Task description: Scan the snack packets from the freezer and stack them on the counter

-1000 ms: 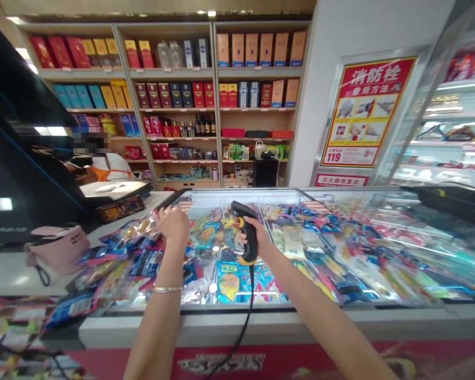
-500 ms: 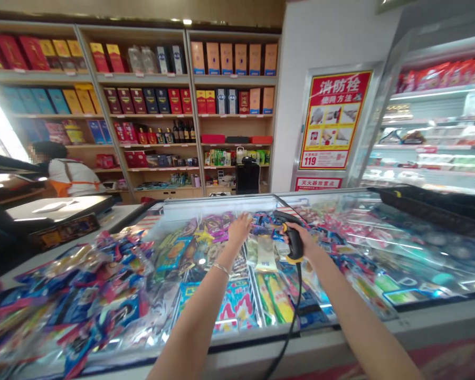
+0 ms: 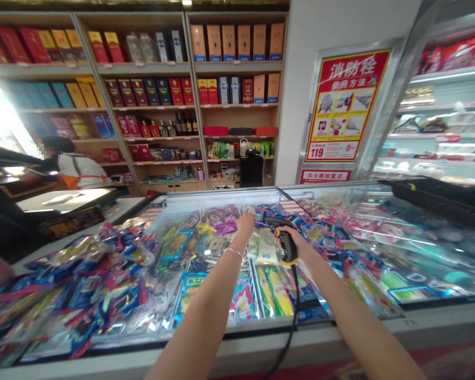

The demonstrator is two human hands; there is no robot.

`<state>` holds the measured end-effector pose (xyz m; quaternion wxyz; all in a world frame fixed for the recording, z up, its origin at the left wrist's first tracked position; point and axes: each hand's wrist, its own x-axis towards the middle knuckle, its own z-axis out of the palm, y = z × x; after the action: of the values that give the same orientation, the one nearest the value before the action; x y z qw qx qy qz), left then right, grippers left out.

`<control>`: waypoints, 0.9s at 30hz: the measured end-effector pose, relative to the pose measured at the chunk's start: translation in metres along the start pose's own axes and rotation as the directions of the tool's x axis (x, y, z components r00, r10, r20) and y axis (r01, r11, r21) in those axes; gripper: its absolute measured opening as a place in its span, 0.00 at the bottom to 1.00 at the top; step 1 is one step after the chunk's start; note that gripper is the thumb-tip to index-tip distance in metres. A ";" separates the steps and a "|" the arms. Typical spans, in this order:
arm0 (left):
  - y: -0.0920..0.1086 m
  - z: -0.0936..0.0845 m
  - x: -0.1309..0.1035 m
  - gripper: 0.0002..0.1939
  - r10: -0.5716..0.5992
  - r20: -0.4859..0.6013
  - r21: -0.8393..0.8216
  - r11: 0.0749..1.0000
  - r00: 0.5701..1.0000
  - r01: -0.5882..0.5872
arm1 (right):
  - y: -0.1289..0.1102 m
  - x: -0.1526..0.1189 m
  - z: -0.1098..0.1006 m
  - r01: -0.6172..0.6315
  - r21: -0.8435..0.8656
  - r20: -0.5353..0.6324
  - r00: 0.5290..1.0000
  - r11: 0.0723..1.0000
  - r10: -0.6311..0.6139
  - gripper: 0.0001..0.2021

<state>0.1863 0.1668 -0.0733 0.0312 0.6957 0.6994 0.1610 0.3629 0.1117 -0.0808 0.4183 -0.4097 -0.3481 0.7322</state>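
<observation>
My right hand (image 3: 296, 240) is wrapped round the grip of a black and yellow barcode scanner (image 3: 288, 247), whose cable hangs down over the freezer's front edge. The scanner's head points left, towards my left hand (image 3: 246, 224). That hand reaches into the open part of the chest freezer (image 3: 269, 333), fingers closed at a small blue and white wrapped packet (image 3: 258, 215); much of the grip is hidden. Below the hands lie wrapped ice creams, among them yellow-green corn-shaped ones (image 3: 275, 295) and a pale packet (image 3: 267, 245).
A heap of colourful wrapped ice creams (image 3: 103, 274) lies on the left glass. A glass lid covers the right side, with a black tray (image 3: 439, 203) on it. Behind stand shelves of boxes (image 3: 150, 92). A person (image 3: 77, 166) bends at the counter, left.
The view has tilted down and turned slightly left. My left hand and the scanner in my right hand are closer together, with the scanner's head near the packet.
</observation>
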 end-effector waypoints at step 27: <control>-0.141 -0.050 -0.096 0.23 -0.312 0.021 -0.991 -0.133 0.950 -0.022 | 0.041 -0.030 0.104 0.166 -0.216 0.511 0.859 0.962 -0.034 0.15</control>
<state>0.0399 0.0666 -0.0809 0.4777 0.3319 0.4149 0.6996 0.2664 0.0507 -0.0623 0.2952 -0.2356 -0.5561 0.7403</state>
